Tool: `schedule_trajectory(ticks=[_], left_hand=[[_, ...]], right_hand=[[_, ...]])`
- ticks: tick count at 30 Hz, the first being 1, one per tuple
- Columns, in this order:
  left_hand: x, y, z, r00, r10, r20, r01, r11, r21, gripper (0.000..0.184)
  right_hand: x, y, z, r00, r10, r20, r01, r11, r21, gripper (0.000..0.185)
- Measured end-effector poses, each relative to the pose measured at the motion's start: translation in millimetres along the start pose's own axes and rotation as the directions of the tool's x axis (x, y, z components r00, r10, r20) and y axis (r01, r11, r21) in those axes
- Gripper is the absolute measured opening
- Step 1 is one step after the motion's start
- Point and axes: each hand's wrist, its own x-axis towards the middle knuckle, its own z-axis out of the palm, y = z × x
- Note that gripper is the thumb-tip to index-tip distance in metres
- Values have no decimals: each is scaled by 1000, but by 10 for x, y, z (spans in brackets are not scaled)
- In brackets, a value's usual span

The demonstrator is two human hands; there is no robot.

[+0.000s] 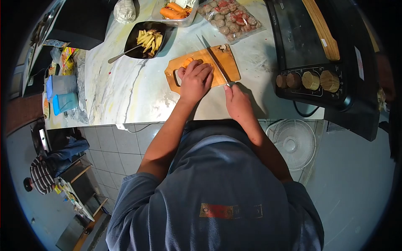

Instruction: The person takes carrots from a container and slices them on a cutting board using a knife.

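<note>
A wooden cutting board (232,69) lies on the marble-patterned counter. My left hand (196,81) presses down on it with curled fingers, holding a carrot (187,62); orange shows at the fingertips, and most of the piece is hidden. My right hand (239,102) is closed round the handle of a knife (214,61). Its long blade slants up and to the left across the board, just right of my left fingers. A small brownish scrap (223,47) sits at the board's far right corner.
Beyond the board stand a black bowl (131,43) of cut yellowish strips with a spoon, a clear container (190,20) with carrots, and a bag of meatballs (230,21). A black appliance with wooden knobs (310,80) is at right; blue-lidded containers (65,101) are at left.
</note>
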Motion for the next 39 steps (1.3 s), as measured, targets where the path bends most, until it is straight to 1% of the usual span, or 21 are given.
schedule_trajectory(ticks=[4, 8, 11, 13, 17, 20, 26, 28, 35, 39], left_hand=[[-2, -13, -2, 1000, 14, 15, -14, 1000, 13, 15], [-3, -15, 3, 1000, 12, 9, -12, 1000, 10, 15], [-4, -11, 3, 1000, -8, 7, 8, 1000, 1, 14], [-2, -7, 3, 1000, 1, 4, -1, 1000, 10, 14], [-3, -10, 8, 1000, 3, 7, -3, 1000, 0, 14], [-4, -18, 11, 1000, 1, 7, -1, 1000, 4, 14], [-6, -20, 9, 1000, 4, 2, -4, 1000, 2, 15], [-5, -20, 4, 1000, 7, 2, -7, 1000, 3, 15], [-5, -16, 7, 1000, 1, 4, -1, 1000, -4, 16], [-7, -26, 4, 1000, 9, -4, -9, 1000, 0, 15]], right_hand=[[-15, -32, 16, 1000, -27, -3, 27, 999, 19, 41], [6, -20, 45, 1000, -20, -9, 20, 1000, -5, 40], [39, 1, 48, 1000, -19, 7, 19, 1000, 22, 40], [59, 19, 57, 998, -63, -8, 63, 997, 31, 40], [90, -40, -7, 998, -66, 16, 65, 998, 26, 40], [89, -59, -17, 999, -33, 19, 32, 999, 29, 40], [32, -45, 13, 999, -52, 6, 52, 998, 43, 41], [24, -27, 51, 998, -56, -12, 55, 998, -13, 42], [42, -21, 57, 999, -48, 5, 48, 999, 18, 42], [48, -4, 99, 997, -73, -17, 73, 997, 8, 42]])
